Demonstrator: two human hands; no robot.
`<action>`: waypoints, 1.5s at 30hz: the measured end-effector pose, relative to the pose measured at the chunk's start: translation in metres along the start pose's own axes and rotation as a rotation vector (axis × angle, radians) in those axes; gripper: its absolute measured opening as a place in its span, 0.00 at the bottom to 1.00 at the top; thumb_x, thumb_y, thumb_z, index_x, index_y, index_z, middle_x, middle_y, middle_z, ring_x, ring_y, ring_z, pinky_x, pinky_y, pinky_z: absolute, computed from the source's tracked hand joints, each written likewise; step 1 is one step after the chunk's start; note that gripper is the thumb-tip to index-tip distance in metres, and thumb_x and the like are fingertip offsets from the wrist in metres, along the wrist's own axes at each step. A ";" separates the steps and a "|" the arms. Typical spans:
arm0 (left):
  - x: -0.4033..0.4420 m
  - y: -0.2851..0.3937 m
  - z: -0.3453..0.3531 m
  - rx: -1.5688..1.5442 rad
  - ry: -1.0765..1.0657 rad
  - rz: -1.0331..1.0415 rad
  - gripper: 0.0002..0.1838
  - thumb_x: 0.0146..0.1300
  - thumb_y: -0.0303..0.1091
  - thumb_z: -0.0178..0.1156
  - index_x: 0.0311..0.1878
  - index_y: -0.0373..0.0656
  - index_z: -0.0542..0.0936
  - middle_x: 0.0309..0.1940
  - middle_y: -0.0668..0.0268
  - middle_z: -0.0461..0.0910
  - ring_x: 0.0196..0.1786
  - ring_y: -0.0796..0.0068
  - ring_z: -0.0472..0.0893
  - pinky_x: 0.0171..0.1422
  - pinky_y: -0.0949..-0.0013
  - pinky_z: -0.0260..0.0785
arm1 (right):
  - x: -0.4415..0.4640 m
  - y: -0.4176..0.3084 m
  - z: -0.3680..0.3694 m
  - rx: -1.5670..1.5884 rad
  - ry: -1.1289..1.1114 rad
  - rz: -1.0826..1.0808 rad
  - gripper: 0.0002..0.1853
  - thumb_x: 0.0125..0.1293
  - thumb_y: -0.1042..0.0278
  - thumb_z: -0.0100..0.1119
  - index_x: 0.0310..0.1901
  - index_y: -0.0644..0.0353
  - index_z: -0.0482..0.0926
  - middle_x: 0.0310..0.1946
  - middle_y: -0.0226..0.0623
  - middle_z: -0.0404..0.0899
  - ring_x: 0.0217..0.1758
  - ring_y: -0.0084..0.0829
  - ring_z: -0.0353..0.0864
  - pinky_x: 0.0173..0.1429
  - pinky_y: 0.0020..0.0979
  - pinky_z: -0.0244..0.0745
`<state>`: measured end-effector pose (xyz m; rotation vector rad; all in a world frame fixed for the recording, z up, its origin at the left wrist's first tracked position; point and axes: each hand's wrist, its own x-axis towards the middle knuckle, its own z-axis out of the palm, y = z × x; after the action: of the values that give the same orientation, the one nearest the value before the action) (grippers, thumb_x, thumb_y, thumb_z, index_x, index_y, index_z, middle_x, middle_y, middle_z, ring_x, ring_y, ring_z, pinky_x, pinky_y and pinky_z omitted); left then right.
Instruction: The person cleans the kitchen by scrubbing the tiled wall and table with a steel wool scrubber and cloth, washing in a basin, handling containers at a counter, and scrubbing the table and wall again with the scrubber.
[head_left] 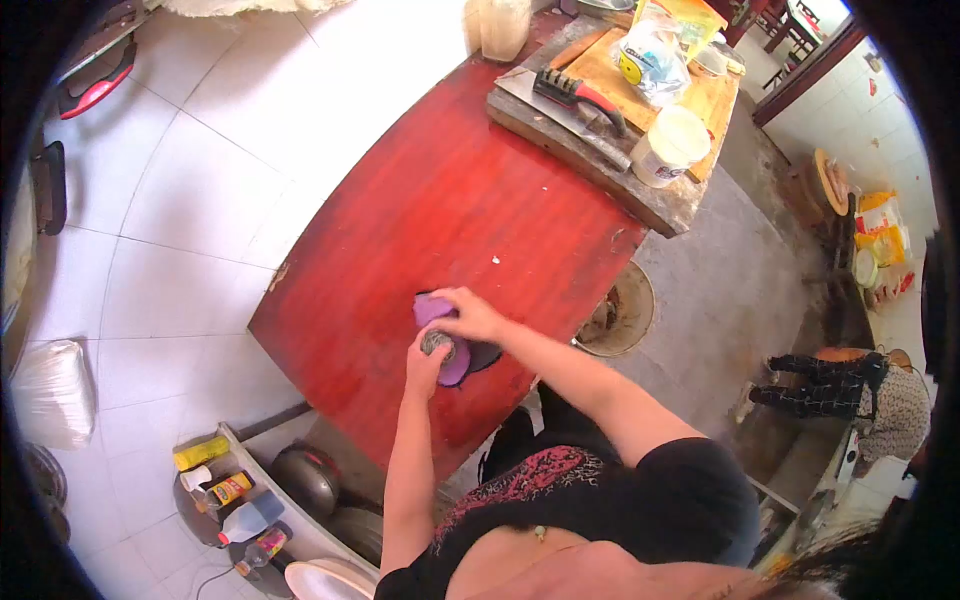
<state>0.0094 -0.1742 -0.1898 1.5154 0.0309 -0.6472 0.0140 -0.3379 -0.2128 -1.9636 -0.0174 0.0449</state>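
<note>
My left hand (424, 364) is closed around a grey, round, wiry-looking bundle (437, 345); whether it is a scouring ball or a wound bundle I cannot tell. Beneath it lies a flat purple piece with a dark edge (455, 372), cloth-like, on the red tabletop (400, 220). My right hand (468, 316) rests right beside the left, its fingers curled over the upper end of the purple piece. A dark patch of the same or another item shows under the right wrist.
At the table's far right stands a thick board (600, 170) with a cleaver (570, 125), a red-and-black knife sharpener (575, 95), a white tub (670, 145) and plastic bags (650, 65). A bucket (625, 310) is on the floor to the right. Bottles (252, 517) line a shelf at lower left.
</note>
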 end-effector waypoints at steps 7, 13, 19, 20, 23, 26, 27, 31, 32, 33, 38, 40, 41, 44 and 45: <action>-0.002 0.035 0.049 -0.273 -0.222 0.039 0.27 0.52 0.23 0.54 0.60 0.36 0.68 0.55 0.57 0.75 0.48 0.75 0.76 0.56 0.71 0.68 | -0.065 0.000 -0.144 -0.071 0.661 0.156 0.12 0.58 0.70 0.57 0.44 0.63 0.77 0.40 0.42 0.79 0.44 0.35 0.79 0.51 0.32 0.72; -0.004 0.007 0.024 0.029 0.019 0.008 0.23 0.53 0.19 0.54 0.56 0.37 0.71 0.51 0.62 0.78 0.47 0.79 0.76 0.53 0.75 0.68 | -0.085 0.088 -0.175 -0.880 0.711 0.326 0.35 0.56 0.53 0.61 0.64 0.56 0.61 0.61 0.50 0.61 0.63 0.53 0.58 0.66 0.47 0.55; -0.023 -0.029 -0.005 0.337 0.450 0.126 0.22 0.53 0.22 0.57 0.55 0.37 0.71 0.48 0.61 0.78 0.48 0.71 0.77 0.54 0.69 0.68 | -0.041 0.107 -0.196 -0.832 0.493 0.157 0.35 0.56 0.53 0.60 0.64 0.54 0.61 0.62 0.49 0.62 0.65 0.54 0.57 0.69 0.46 0.53; -0.024 -0.039 -0.014 0.372 0.555 0.193 0.23 0.52 0.24 0.59 0.55 0.36 0.71 0.47 0.59 0.78 0.50 0.65 0.76 0.56 0.65 0.67 | -0.022 0.107 -0.200 -0.826 0.447 0.113 0.35 0.56 0.53 0.60 0.64 0.53 0.61 0.62 0.49 0.62 0.65 0.53 0.58 0.69 0.45 0.53; -0.027 -0.028 -0.034 0.681 0.709 0.326 0.24 0.50 0.25 0.60 0.53 0.36 0.72 0.48 0.56 0.76 0.53 0.58 0.74 0.59 0.61 0.65 | 0.062 0.110 -0.198 -0.836 0.378 -0.015 0.36 0.56 0.51 0.59 0.65 0.51 0.60 0.63 0.47 0.62 0.66 0.53 0.56 0.70 0.43 0.52; -0.025 -0.048 -0.053 0.721 0.765 0.388 0.23 0.49 0.27 0.61 0.52 0.36 0.72 0.47 0.56 0.75 0.51 0.56 0.74 0.57 0.61 0.65 | 0.151 0.109 -0.188 -0.864 0.316 0.032 0.38 0.57 0.45 0.56 0.67 0.49 0.58 0.65 0.45 0.60 0.67 0.52 0.56 0.71 0.43 0.52; -0.023 -0.048 -0.056 0.773 0.766 0.404 0.23 0.49 0.27 0.61 0.52 0.37 0.73 0.47 0.56 0.75 0.50 0.55 0.74 0.56 0.61 0.66 | 0.178 0.109 -0.185 -0.863 0.309 0.007 0.38 0.56 0.44 0.57 0.67 0.49 0.58 0.65 0.45 0.59 0.67 0.52 0.56 0.71 0.42 0.52; -0.023 -0.050 -0.052 0.844 0.778 0.443 0.23 0.46 0.29 0.62 0.50 0.38 0.74 0.44 0.55 0.75 0.46 0.54 0.74 0.52 0.59 0.67 | 0.270 0.116 -0.173 -0.912 0.297 -0.099 0.40 0.55 0.41 0.57 0.67 0.47 0.59 0.66 0.46 0.58 0.67 0.52 0.55 0.72 0.42 0.50; -0.023 -0.055 -0.054 0.820 0.785 0.440 0.23 0.46 0.28 0.62 0.49 0.38 0.74 0.44 0.55 0.76 0.46 0.54 0.74 0.52 0.59 0.68 | 0.296 0.125 -0.175 -0.912 0.328 -0.137 0.39 0.54 0.40 0.57 0.65 0.48 0.60 0.66 0.45 0.59 0.67 0.52 0.56 0.71 0.42 0.51; -0.024 -0.058 -0.055 0.797 0.792 0.434 0.23 0.46 0.28 0.62 0.49 0.39 0.74 0.44 0.55 0.76 0.47 0.54 0.74 0.52 0.59 0.68 | 0.317 0.132 -0.168 -0.909 0.356 -0.175 0.38 0.54 0.40 0.57 0.64 0.48 0.62 0.65 0.45 0.60 0.67 0.51 0.56 0.70 0.43 0.52; -0.025 -0.053 -0.054 0.789 0.817 0.396 0.23 0.44 0.28 0.64 0.48 0.39 0.74 0.44 0.57 0.77 0.46 0.54 0.75 0.52 0.59 0.68 | 0.339 0.092 -0.084 -0.835 0.349 -0.234 0.34 0.52 0.44 0.59 0.58 0.53 0.68 0.59 0.46 0.66 0.62 0.50 0.61 0.66 0.44 0.57; -0.024 -0.052 -0.054 0.760 0.819 0.394 0.23 0.44 0.28 0.64 0.48 0.39 0.74 0.43 0.57 0.77 0.47 0.55 0.75 0.52 0.59 0.68 | 0.332 0.055 -0.026 -0.832 0.291 -0.276 0.35 0.51 0.43 0.59 0.58 0.55 0.68 0.59 0.47 0.66 0.62 0.50 0.61 0.66 0.44 0.56; -0.025 -0.051 -0.054 0.750 0.819 0.394 0.22 0.44 0.28 0.64 0.47 0.39 0.74 0.43 0.57 0.77 0.47 0.55 0.75 0.52 0.59 0.68 | 0.322 0.034 0.012 -0.864 0.283 -0.257 0.35 0.51 0.42 0.59 0.57 0.56 0.68 0.59 0.47 0.65 0.62 0.49 0.61 0.65 0.44 0.56; -0.025 -0.047 -0.052 0.759 0.837 0.386 0.22 0.45 0.28 0.64 0.47 0.39 0.75 0.43 0.57 0.77 0.46 0.55 0.75 0.52 0.59 0.68 | 0.297 -0.011 0.105 -0.707 0.182 -0.295 0.36 0.50 0.42 0.59 0.58 0.55 0.67 0.60 0.46 0.63 0.64 0.49 0.57 0.67 0.46 0.52; -0.025 -0.047 -0.052 0.761 0.830 0.392 0.22 0.45 0.28 0.64 0.47 0.39 0.75 0.43 0.57 0.77 0.46 0.55 0.75 0.52 0.59 0.68 | 0.284 -0.029 0.127 -0.655 0.154 -0.331 0.34 0.48 0.45 0.62 0.56 0.54 0.69 0.58 0.45 0.64 0.64 0.49 0.57 0.65 0.46 0.53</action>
<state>-0.0120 -0.1132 -0.2271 2.3549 0.1257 0.3737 0.2931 -0.2001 -0.2411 -2.5849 -0.2877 -0.3718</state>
